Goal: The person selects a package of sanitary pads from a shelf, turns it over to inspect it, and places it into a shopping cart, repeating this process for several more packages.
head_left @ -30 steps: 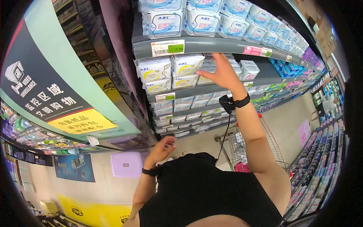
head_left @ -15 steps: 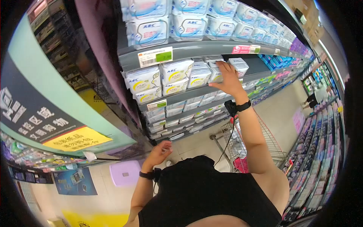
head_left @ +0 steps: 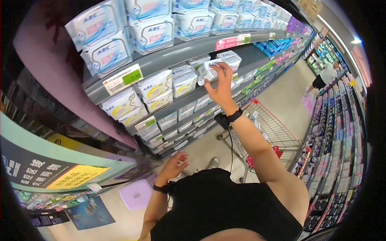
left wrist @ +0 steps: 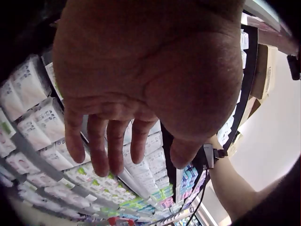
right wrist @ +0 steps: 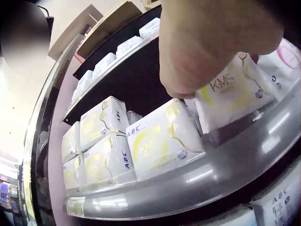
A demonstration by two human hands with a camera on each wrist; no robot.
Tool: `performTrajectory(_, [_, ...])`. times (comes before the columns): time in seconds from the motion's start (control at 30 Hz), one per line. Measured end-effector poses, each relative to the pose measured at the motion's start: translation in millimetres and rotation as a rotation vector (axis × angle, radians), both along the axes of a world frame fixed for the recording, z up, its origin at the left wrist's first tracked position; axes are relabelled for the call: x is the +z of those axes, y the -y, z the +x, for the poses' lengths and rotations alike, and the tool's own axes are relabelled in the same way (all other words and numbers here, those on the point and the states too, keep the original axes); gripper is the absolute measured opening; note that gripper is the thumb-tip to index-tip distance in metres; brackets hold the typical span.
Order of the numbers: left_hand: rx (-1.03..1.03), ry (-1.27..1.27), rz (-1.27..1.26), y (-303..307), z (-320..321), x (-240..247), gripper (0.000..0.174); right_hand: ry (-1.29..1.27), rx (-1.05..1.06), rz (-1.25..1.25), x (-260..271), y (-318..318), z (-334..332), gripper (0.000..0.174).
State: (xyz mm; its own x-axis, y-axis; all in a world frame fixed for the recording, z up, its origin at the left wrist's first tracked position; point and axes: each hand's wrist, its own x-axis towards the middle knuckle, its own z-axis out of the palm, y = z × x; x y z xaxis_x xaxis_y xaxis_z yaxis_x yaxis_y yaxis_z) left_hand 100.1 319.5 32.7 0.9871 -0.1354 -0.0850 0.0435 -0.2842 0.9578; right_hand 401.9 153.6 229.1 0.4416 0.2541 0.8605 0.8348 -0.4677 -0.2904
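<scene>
In the head view my right hand [head_left: 220,87] reaches to a shelf and grips a white pack of sanitary pads [head_left: 206,73], thumb on the near side and fingers over the top. The right wrist view shows this pack [right wrist: 230,101], with a yellow ring and "KMS" print, tilted at the shelf's front edge. Beside it stands a matching pack [right wrist: 164,139], and stacked packs [right wrist: 101,122] lie farther left. My left hand [head_left: 174,166] hangs low near my body, holding nothing; its fingers [left wrist: 116,146] point loosely downward in the left wrist view.
Blue-and-white packs [head_left: 152,34] fill the shelf above, behind a grey shelf edge [head_left: 173,50] with price tags. A wire shopping cart [head_left: 277,128] stands at my right. A lilac box [head_left: 136,195] sits on the floor at left. Another person [head_left: 326,76] is far down the aisle.
My right hand has moved along the shelf, away from the left-hand stacks, and now grips a pack, which is tilted. The view has turned to the right. My left hand stays low.
</scene>
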Motion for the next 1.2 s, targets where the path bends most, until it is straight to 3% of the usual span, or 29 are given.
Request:
performTrajectory(0.13, [-0.017, -0.008, 0.007, 10.5, 7.8, 1.3, 0.04, -0.116, 0.03, 0.283, -17.7, 32.2, -19.2, 0.063])
performTrajectory(0.17, [-0.015, -0.003, 0.013, 12.6, 10.4, 2.8, 0.04, -0.156, 0.073, 0.349, -24.8, 43.4, -26.6, 0.058])
performTrajectory(0.27, [-0.014, -0.017, 0.019, 18.0, 18.4, 5.2, 0.043, -0.826, 0.565, 0.789, -82.1, 76.8, -34.8, 0.048])
performTrajectory(0.33, [0.015, -0.018, 0.023, 24.3, 22.7, 11.1, 0.052, -1.351, 0.638, 1.009, -103.3, 90.3, -59.8, 0.046])
performTrajectory(0.4, [0.072, 0.01, 0.029, 40.3, 29.0, 30.9, 0.066, -1.872, 0.758, 0.976, -160.3, 106.4, -73.1, 0.047])
performTrajectory(0.47, [0.132, 0.267, 0.195, 59.2, 37.0, 53.3, 0.081, -1.831, 0.724, 0.338, -178.9, 108.7, -98.4, 0.046])
performTrajectory(0.53, [0.093, 0.382, 0.263, 74.1, 47.9, 71.8, 0.091, -1.942, 0.535, -0.049, -139.7, 103.9, -133.9, 0.046])
performTrajectory(0.63, [-0.079, 0.335, 0.122, 92.4, 62.7, 75.4, 0.098, -1.905, 0.739, -0.09, -149.3, 106.8, -146.7, 0.048])
performTrajectory(0.73, [0.011, 0.293, 0.12, 101.8, 71.8, 69.5, 0.09, -1.707, 0.636, -0.236, -174.6, 121.7, -119.4, 0.049])
performTrajectory(0.77, [0.065, 0.225, -0.005, 105.7, 74.3, 63.9, 0.086, -1.814, 0.815, -0.043, -187.0, 127.8, -107.4, 0.053])
performTrajectory(0.83, [0.178, 0.088, -0.247, 111.7, 81.1, 51.3, 0.08, -1.919, 0.849, 0.065, -151.0, 149.5, -88.4, 0.051])
performTrajectory(0.93, [0.267, 0.107, -0.374, 125.2, 98.5, 48.1, 0.073, -1.917, 0.909, 0.143, -131.0, 172.8, -69.8, 0.051])
performTrajectory(1.07, [0.167, 0.138, -0.251, 160.8, 118.6, 64.6, 0.078, -1.76, 0.858, -0.043, -127.5, 197.2, -62.3, 0.054])
performTrajectory(1.1, [0.112, 0.161, -0.184, 162.5, 123.4, 37.1, 0.084, -1.719, 0.834, -0.117, -129.4, 202.5, -61.8, 0.055])
performTrajectory(1.2, [0.076, 0.266, 0.034, 180.1, 131.8, 41.0, 0.074, -1.684, 0.877, 0.07, -163.9, 221.4, -52.3, 0.06])
